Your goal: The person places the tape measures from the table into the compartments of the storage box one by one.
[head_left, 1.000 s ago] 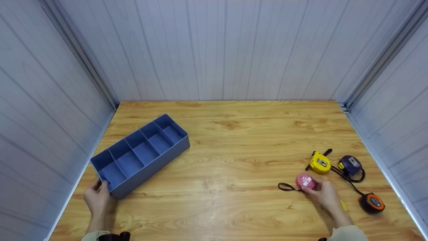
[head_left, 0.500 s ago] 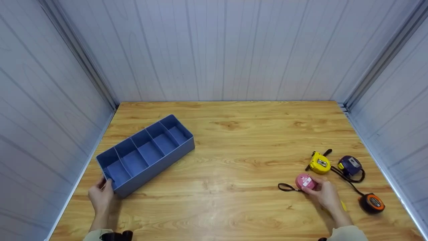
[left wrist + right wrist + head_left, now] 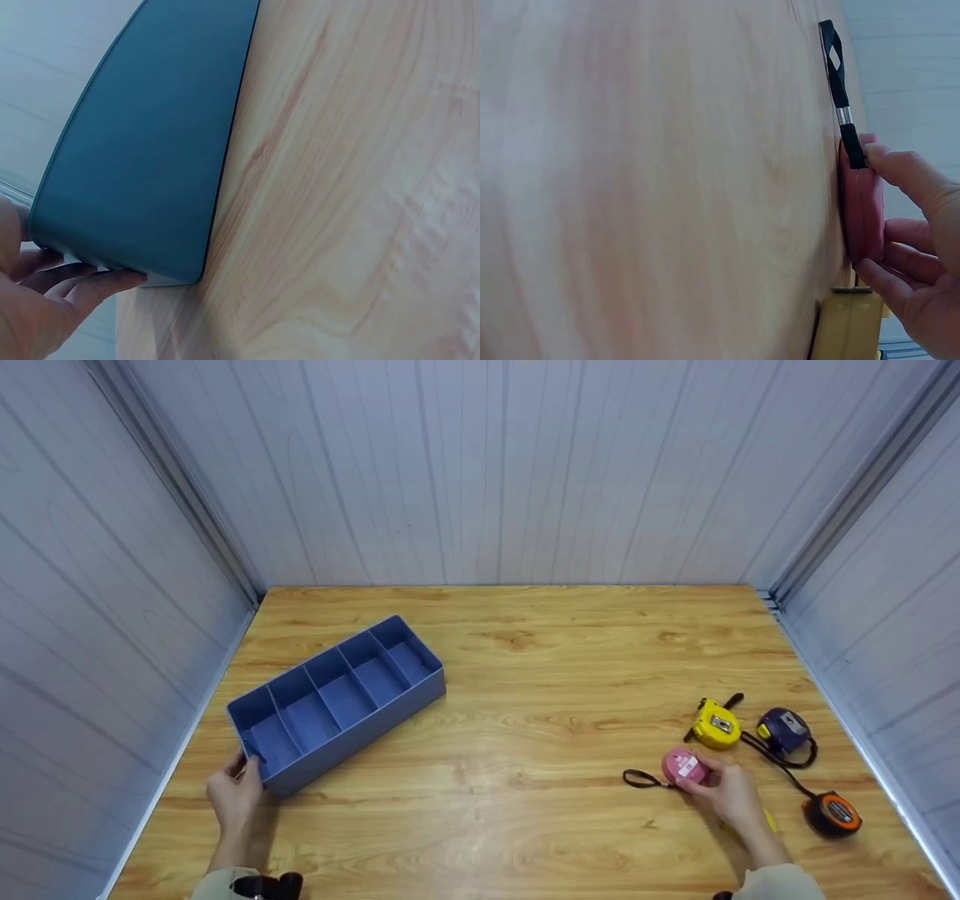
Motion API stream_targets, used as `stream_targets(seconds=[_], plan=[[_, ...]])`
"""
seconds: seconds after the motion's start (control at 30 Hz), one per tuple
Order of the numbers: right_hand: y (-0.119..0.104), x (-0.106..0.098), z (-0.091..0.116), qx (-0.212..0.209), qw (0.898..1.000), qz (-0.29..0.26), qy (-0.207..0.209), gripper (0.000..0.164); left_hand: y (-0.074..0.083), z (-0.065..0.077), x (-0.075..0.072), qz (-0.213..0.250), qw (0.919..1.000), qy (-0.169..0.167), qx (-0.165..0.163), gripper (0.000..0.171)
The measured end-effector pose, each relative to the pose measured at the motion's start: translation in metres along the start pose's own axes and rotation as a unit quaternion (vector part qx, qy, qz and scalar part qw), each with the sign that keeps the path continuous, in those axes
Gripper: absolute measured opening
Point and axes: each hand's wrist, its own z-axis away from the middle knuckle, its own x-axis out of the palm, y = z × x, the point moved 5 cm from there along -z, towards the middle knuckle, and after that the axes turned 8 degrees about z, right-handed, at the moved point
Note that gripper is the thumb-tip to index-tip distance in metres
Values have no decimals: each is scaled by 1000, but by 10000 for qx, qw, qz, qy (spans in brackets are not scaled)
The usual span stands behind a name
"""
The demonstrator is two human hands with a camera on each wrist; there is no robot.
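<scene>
At the left of the head view, a blue open box (image 3: 360, 735) with several compartments lies at a slant on the table. My left hand (image 3: 236, 795) grips its near left end, thumb over the rim. In the left wrist view, fingers press the outside of the box wall (image 3: 150, 142). On the right, my right hand (image 3: 727, 795) pinches a round pink tape measure (image 3: 681, 765) between thumb and fingers. Its black wrist strap (image 3: 840, 82) reaches away to the left. The pink tape measure (image 3: 864, 210) stays on or very near the tabletop.
A yellow tape measure (image 3: 716, 724), a dark purple one (image 3: 784, 731) and a black-and-orange one (image 3: 832, 814) lie around the right hand. Part of another yellow object (image 3: 770, 820) shows beneath that hand. Pale panel walls (image 3: 465, 472) enclose the wooden table (image 3: 510, 825).
My left hand has shifted the blue box to the right along the table, turning it slightly. The right hand and the pink tape measure have stayed nearly still.
</scene>
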Motion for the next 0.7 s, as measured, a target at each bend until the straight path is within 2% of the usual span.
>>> stream_targets(seconds=[0.23, 0.33, 0.47, 0.57, 0.7], plan=[[0, 1, 1, 68, 9999, -65, -71, 71, -1, 0, 7, 186, 9996, -51, -194, 43], [-1, 1, 1, 57, 9999, -66, -59, 72, 0, -1, 10, 155, 9998, -55, -91, 41], [-2, -1, 2, -58, 9998, 70, 178, 67, 4, -1, 14, 26, 9998, -109, 141, 41], [-2, -1, 2, -18, 9996, 116, 263, 66, 5, -1, 17, -19, 9998, -99, 146, 41], [-1, 0, 1, 44, 9998, 65, 169, 69, 6, -3, 21, -63, 9998, -147, 153, 40]])
